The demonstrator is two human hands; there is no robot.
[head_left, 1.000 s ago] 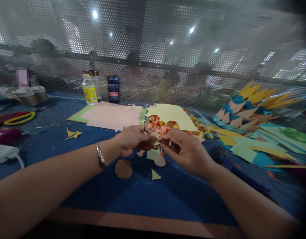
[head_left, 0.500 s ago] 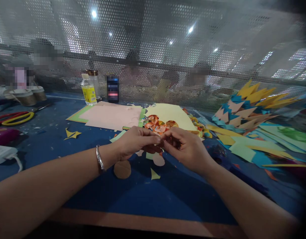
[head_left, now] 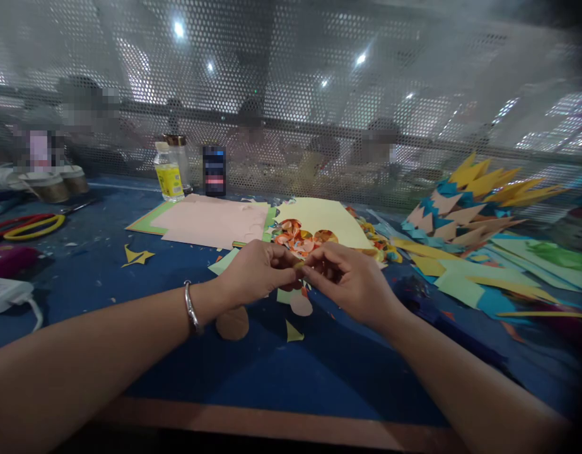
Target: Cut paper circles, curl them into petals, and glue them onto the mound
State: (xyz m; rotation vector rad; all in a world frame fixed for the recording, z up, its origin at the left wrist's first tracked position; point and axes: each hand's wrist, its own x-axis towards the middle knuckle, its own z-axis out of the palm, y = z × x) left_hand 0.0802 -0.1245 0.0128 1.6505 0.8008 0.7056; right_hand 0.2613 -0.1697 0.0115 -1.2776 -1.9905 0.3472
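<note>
My left hand (head_left: 262, 271) and my right hand (head_left: 350, 277) meet above the blue table, fingertips pinched together on a small yellowish piece (head_left: 299, 265). Most of that piece is hidden by the fingers. Just behind them lies a pile of orange and pink curled paper (head_left: 302, 237), partly on a pale yellow sheet (head_left: 338, 217). Below the hands, a pink paper disc (head_left: 301, 304), a brown disc (head_left: 232, 324) and a yellow scrap (head_left: 294, 331) rest on the table (head_left: 272, 378).
Pink sheets (head_left: 210, 221) lie behind my left hand, with a bottle (head_left: 168, 173) and a phone (head_left: 214, 170) beyond. Scissors (head_left: 30, 226) sit at the left. At the right are a layered paper cone piece (head_left: 456, 211), paper strips (head_left: 480, 277) and a dark blue tool (head_left: 451, 321).
My left thumb has shifted slightly down, and the yellowish piece now shows between the fingertips. My right hand has barely moved.
</note>
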